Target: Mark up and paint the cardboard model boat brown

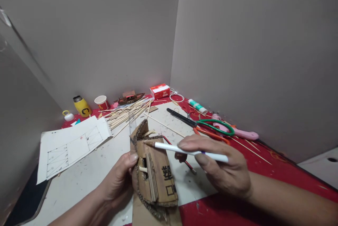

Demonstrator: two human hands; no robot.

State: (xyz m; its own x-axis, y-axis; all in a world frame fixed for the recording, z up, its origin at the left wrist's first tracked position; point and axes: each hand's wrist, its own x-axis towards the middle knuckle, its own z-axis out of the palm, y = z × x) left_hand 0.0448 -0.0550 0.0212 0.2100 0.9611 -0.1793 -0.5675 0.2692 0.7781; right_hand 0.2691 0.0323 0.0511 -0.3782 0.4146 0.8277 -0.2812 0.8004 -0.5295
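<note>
Low in the middle of the frame, a cardboard model (pixel 153 173), boat-like, folded from printed box board, standing over a loose strip of cardboard (pixel 148 217) at the bottom edge. Gripped along its left flank by the left hand (pixel 118 183), thumb pressed to the side wall, fingers wrapped round behind and out of sight; a firm clasp, not a loose one. Just right of it, the right hand (pixel 221 169), pinched shut on a white pencil (pixel 188 151) between thumb and fingers, shaft nearly level, sharpened tip pointing left and touching or just short of the model's upper edge; cannot tell which. Under that hand, a red pencil (pixel 190 166) lying on the white board (pixel 92 169).

Further out, centre right: green-and-orange-handled scissors (pixel 203 125), blades aimed to the upper left, a pink tool (pixel 241 133) just beyond them, a glue stick (pixel 197 106) near the wall. Upper centre: a bundle of thin wooden sticks (pixel 126 112), a small wooden boat (pixel 129 98), a red and white box (pixel 160 91). To the left: a ruled sheet of paper (pixel 71 146), a paper cup (pixel 101 102), a yellow bottle (pixel 81 106). Red table cover (pixel 264 176) showing at the lower right.
</note>
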